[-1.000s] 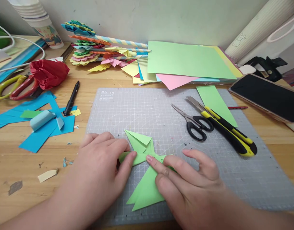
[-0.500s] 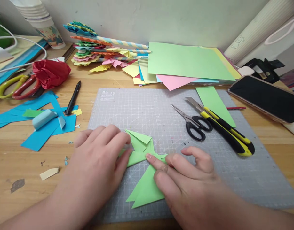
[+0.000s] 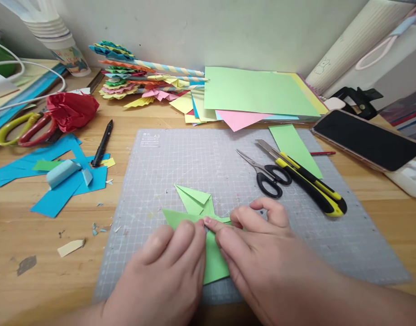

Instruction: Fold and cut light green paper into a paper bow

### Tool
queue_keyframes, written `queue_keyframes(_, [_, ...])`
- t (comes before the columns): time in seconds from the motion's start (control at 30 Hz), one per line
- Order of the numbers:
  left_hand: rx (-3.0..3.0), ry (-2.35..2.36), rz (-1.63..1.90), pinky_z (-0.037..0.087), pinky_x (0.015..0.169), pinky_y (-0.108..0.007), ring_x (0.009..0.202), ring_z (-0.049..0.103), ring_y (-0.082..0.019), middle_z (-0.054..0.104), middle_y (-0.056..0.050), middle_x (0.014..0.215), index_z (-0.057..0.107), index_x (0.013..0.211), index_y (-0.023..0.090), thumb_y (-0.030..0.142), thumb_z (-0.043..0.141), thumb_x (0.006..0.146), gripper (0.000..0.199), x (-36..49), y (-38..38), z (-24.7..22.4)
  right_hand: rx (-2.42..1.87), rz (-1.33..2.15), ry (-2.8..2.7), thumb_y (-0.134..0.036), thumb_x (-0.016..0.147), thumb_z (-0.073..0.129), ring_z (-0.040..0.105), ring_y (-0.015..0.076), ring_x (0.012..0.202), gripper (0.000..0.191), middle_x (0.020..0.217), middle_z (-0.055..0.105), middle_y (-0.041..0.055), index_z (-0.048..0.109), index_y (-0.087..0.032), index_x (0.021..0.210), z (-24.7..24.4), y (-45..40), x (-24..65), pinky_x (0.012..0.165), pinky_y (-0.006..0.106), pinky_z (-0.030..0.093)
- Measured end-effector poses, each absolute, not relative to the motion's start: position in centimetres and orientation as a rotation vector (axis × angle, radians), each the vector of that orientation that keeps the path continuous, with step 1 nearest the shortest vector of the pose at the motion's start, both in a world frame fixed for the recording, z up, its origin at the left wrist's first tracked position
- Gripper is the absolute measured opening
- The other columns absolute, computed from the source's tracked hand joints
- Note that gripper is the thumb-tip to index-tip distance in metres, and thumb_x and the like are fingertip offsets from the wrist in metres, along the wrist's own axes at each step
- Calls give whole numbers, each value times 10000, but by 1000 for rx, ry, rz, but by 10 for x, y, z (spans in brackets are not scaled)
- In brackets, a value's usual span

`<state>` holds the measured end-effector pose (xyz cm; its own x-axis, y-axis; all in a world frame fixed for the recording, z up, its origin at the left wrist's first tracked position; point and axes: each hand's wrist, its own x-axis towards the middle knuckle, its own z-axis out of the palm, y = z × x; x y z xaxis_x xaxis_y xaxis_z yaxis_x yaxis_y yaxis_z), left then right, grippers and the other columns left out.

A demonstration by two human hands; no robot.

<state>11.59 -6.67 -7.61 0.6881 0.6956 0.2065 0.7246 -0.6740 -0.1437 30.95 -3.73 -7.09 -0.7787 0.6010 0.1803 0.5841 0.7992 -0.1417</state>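
A folded sheet of light green paper [image 3: 214, 260] lies on the grey cutting mat [image 3: 174, 158], with pointed flaps showing at its top and left. My left hand [image 3: 174, 262] is closed over its lower left part, fingers curled and fingertips pressed at the middle fold. From the other side my right hand [image 3: 258, 240] pinches and presses the paper, its index fingertip meeting the left fingertips. Part of the lower paper is hidden under both hands. Black-handled scissors [image 3: 265, 172] and a yellow-and-black utility knife [image 3: 306, 185] lie on the mat beyond my right hand.
Blue paper scraps [image 3: 58, 192] and a black pen [image 3: 103, 142] are at left, near a crumpled red paper piece [image 3: 72, 111]. Paper flowers on striped straws [image 3: 170, 68] and stacked coloured sheets [image 3: 258, 93] sit by the wall. A phone [image 3: 370, 140] leans at right.
My left hand has moved right and down, from the paper's left flap to its middle fold beside my right fingertip. The left flap now shows uncovered. The view has shifted slightly.
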Motion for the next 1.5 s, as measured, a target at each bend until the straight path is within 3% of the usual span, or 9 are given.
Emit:
queue_keyframes(0.23, [-2620, -1124, -101, 340, 817, -377, 955, 489, -258, 680, -110, 978, 706, 1044, 112, 61, 340, 811, 437, 118, -74, -73, -930, 106, -2765, -148, 868, 487, 525, 226, 806, 360, 884, 678, 46, 606, -66, 1197, -75, -42, 312, 877, 485, 225])
queue_keyframes(0.47, [-2580, -1227, -64, 339, 873, -392, 1012, 517, -264, 679, -113, 1047, 691, 1021, 129, 2, 312, 814, 450, 93, -95, -72, -935, 122, -2736, -134, 871, 493, 525, 232, 812, 342, 793, 680, 59, 624, -29, 1168, -74, -41, 310, 911, 489, 211])
queue_keyframes(0.63, [-2659, -1351, -85, 368, 749, -392, 825, 561, -245, 675, -78, 874, 684, 946, 155, 37, 357, 826, 368, 88, -87, -67, -933, 166, -2748, -144, 886, 478, 511, 237, 829, 348, 734, 662, 68, 614, -26, 1183, -71, -40, 309, 906, 489, 222])
queue_keyframes(0.7, [-2660, -1509, -139, 358, 691, -392, 751, 546, -241, 640, -63, 791, 673, 888, 175, 132, 399, 875, 278, 89, -82, -64, -970, 244, -2729, -144, 902, 441, 501, 222, 788, 323, 690, 643, 59, 637, -56, 1144, -69, -38, 308, 893, 482, 233])
queue_keyframes(0.77, [-2650, -1563, -215, 360, 696, -392, 787, 546, -248, 634, -63, 838, 659, 975, 186, 197, 439, 903, 233, 92, -78, -64, -1036, 346, -2691, -150, 914, 408, 491, 206, 755, 302, 660, 623, 51, 671, -104, 1054, -67, -36, 308, 876, 472, 241])
queue_keyframes(0.87, [-2705, -1482, -217, 380, 740, -391, 874, 551, -254, 638, -60, 937, 600, 1173, 203, 165, 478, 897, 304, 98, -75, -67, -1096, 448, -2653, -156, 918, 386, 485, 196, 734, 294, 645, 606, 46, 679, -147, 942, -63, -31, 308, 853, 464, 248])
queue_keyframes(1.17, [-2786, -1549, -88, 413, 763, -403, 886, 548, -251, 627, -56, 942, 590, 1197, 213, 105, 482, 892, 341, 100, -74, -72, -1084, 569, -2652, -133, 934, 367, 502, 185, 733, 300, 636, 593, 8, 621, -189, 783, -51, -19, 314, 867, 466, 264])
queue_keyframes(1.37, [-2813, -1537, -178, 393, 741, -398, 857, 539, -249, 610, -47, 910, 632, 1066, 206, 166, 482, 910, 220, 103, -67, -68, -1090, 442, -2655, -142, 899, 387, 489, 180, 675, 276, 602, 555, 17, 625, -174, 764, -58, -22, 311, 855, 474, 280])
queue_keyframes(1.5, [-2757, -1649, -182, 376, 789, -427, 943, 537, -270, 611, -43, 1007, 618, 955, 233, 271, 509, 906, 125, 103, -55, -62, -957, 497, -2635, -132, 919, 384, 554, 197, 851, 257, 738, 647, 25, 632, -181, 875, -61, -18, 319, 979, 508, 189])
